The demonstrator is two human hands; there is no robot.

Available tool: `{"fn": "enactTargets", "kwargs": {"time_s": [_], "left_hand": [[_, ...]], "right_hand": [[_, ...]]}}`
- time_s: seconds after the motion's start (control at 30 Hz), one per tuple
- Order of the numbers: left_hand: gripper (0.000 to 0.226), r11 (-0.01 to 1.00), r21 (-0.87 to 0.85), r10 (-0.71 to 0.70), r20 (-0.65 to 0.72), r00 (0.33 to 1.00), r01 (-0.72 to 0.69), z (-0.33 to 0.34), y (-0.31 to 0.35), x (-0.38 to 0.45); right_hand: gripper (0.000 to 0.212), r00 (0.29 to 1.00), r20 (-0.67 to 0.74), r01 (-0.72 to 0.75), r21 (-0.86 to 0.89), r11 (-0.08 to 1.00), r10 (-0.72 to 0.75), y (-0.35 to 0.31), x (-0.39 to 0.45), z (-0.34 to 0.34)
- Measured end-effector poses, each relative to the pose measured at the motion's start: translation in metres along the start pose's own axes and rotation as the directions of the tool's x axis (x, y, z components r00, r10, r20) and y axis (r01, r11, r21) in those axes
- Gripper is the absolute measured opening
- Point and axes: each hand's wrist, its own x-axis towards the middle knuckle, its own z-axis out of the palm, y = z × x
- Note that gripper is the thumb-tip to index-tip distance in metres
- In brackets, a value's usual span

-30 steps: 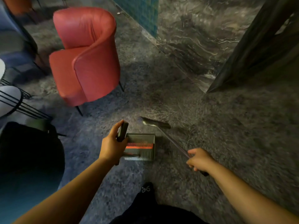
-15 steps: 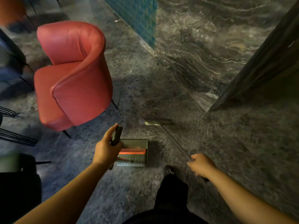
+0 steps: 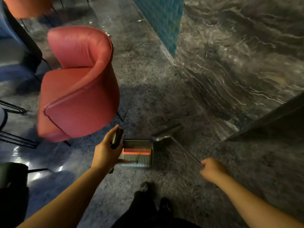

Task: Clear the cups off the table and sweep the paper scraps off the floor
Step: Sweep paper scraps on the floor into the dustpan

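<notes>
Both forearms reach forward and down — the left hand (image 3: 107,151) toward 11 o'clock, fingers curled round a dark handle; the right hand (image 3: 212,170) toward 1 o'clock, gripping a thin pole.

Dustpan (image 3: 137,153) on the floor (image 3: 164,99), broom head (image 3: 166,134) just beside its far right corner. Left hand (image 3: 105,153) left of the dustpan, right hand (image 3: 212,170) to its right. Armchair (image 3: 79,83) behind-left; paper scraps (image 3: 107,34) beyond the armchair; wall (image 3: 238,55) right.
</notes>
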Motion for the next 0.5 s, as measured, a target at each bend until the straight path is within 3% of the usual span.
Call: {"fn": "enactTargets", "kwargs": {"time_s": [0.37, 0.5], "left_hand": [[0.065, 1.000, -0.003, 0.029, 0.047, 0.998, -0.029, 0.022, 0.053, 0.134], [0.066, 0.998, -0.006, 0.055, 0.049, 0.997, -0.055, 0.030, 0.070, 0.170]], "right_hand": [[0.030, 0.999, -0.007, -0.038, -0.051, 0.998, 0.038, -0.065, 0.119, -0.096], [0.034, 0.997, 0.062, -0.041, -0.092, 0.995, 0.046, -0.082, 0.156, -0.118]]}}
